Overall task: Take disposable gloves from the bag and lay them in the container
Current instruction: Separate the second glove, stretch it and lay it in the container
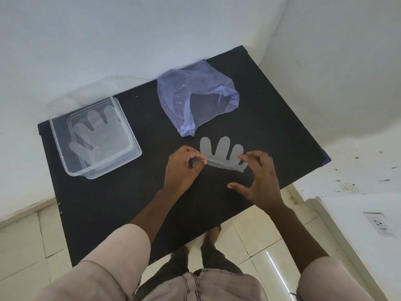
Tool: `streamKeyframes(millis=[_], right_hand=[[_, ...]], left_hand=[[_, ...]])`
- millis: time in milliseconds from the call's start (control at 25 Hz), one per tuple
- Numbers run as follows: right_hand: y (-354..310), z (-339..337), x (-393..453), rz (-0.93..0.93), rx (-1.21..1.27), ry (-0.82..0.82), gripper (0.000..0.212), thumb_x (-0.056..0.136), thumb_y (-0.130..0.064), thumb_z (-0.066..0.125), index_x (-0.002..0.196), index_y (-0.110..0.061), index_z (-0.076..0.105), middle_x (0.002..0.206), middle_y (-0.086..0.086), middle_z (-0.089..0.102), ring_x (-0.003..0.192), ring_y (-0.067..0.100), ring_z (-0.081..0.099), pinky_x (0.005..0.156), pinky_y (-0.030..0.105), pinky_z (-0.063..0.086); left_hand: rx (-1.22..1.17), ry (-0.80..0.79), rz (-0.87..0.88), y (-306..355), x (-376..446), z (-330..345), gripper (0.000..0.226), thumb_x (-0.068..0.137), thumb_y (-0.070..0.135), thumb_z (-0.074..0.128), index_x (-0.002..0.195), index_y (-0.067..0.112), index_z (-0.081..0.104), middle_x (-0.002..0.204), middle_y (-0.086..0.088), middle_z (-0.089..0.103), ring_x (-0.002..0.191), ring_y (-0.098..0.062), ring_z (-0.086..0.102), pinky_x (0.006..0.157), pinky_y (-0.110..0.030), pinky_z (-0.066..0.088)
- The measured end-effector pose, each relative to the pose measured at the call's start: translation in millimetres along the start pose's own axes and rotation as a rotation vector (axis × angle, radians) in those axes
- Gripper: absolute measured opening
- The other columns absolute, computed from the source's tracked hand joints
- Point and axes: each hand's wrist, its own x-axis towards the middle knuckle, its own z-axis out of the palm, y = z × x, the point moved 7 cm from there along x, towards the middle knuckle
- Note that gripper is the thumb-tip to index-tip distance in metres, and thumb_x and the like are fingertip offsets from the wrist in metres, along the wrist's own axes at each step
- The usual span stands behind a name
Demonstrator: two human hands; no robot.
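at far left, a clear square plastic container (95, 144), open-topped, sitting on the black rectangular surface (271, 118) close to its left edge and near the far-left corner. inside, flat on the bottom, one translucent disposable glove (93, 135), fingers pointing away; cuff end blurred behind the near container wall, hard to make out. faint reflection of the container on the white wall behind.

further right, at the far edge, a crumpled pale purple thin plastic bag (195, 98), mouth open toward the near-right; contents not discernible through the film. bare black top between container and bag.

nearer, just below the bag, a second translucent disposable glove (221, 152), folded or doubled along its near edge, three fingers plainly spread flat and pointing away, a stub of another at right partly covered. left hand (184, 168) closed in a pinch on the left end of that glove, fingertips curled under and partly hidden. right hand (258, 177) spread wide, fingertips (243, 157) touching the glove's right end, thumb stretched out left just above the top; grip there not certain.

wide bare stretch of black top near the body and to the right of the hands, out to the right corner. beige sleeves cut off at the bottom frame; tiled floor and feet below the near edge.
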Motion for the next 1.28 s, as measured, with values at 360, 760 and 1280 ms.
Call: streamKeyframes(millis=[360, 760, 1280], right_hand=[[-55, -41, 53, 0.015, 0.475, 0.172, 0.012, 0.088, -0.017, 0.065, 0.092, -0.006, 0.069, 0.096, 0.01, 0.067, 0.084, 0.016, 0.063, 0.069, 0.026, 0.051], [-221, -46, 100, -0.076, 0.659, -0.077, 0.014, 0.092, -0.01, 0.059, 0.09, 0.003, 0.065, 0.089, 0.019, 0.069, 0.085, 0.028, 0.068, 0.061, 0.034, 0.059], [-342, 2, 123, -0.15, 0.643, -0.204, 0.012, 0.09, -0.002, 0.053, 0.094, 0.007, 0.061, 0.08, 0.006, 0.073, 0.076, 0.019, 0.072, 0.062, 0.028, 0.058]], left_hand=[[-0.361, -0.061, -0.184, 13, 21, -79, 0.016, 0.082, 0.02, 0.076, 0.097, 0.013, 0.077, 0.094, -0.004, 0.076, 0.086, -0.015, 0.073, 0.055, -0.035, 0.061], [-0.666, 0.044, -0.185, -4, 18, -219, 0.015, 0.089, 0.007, 0.062, 0.102, 0.005, 0.07, 0.102, -0.012, 0.073, 0.093, -0.018, 0.068, 0.064, -0.035, 0.061], [-0.626, 0.101, -0.192, -78, 9, -313, 0.014, 0.087, 0.004, 0.065, 0.096, 0.008, 0.075, 0.095, -0.013, 0.074, 0.089, -0.023, 0.073, 0.069, -0.035, 0.061]])
